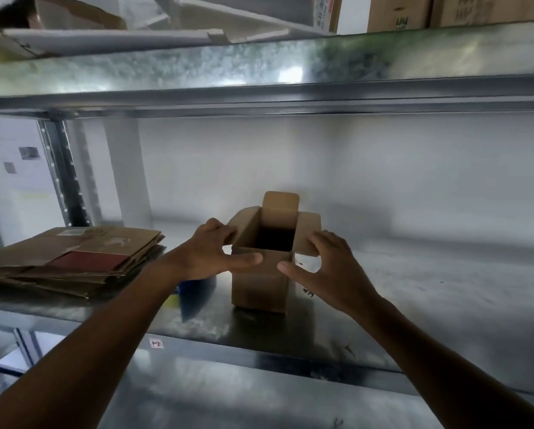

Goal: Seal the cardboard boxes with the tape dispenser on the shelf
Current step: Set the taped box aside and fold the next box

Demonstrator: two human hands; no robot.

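A small cardboard box (261, 283) stands upright at the centre of the frame on a metal shelf (430, 292), its top open and its flaps raised. The left hand (211, 253) has its grip on the left flap, fingers curled over the edge and thumb lying across the box front. The right hand (330, 267) grips the right flap the same way, thumb reaching toward the front corner. A stack of flattened cardboard (73, 258) lies at the left of the frame. A blue thing (194, 297), mostly hidden behind the left forearm, sits just beside the box; what it is I cannot tell.
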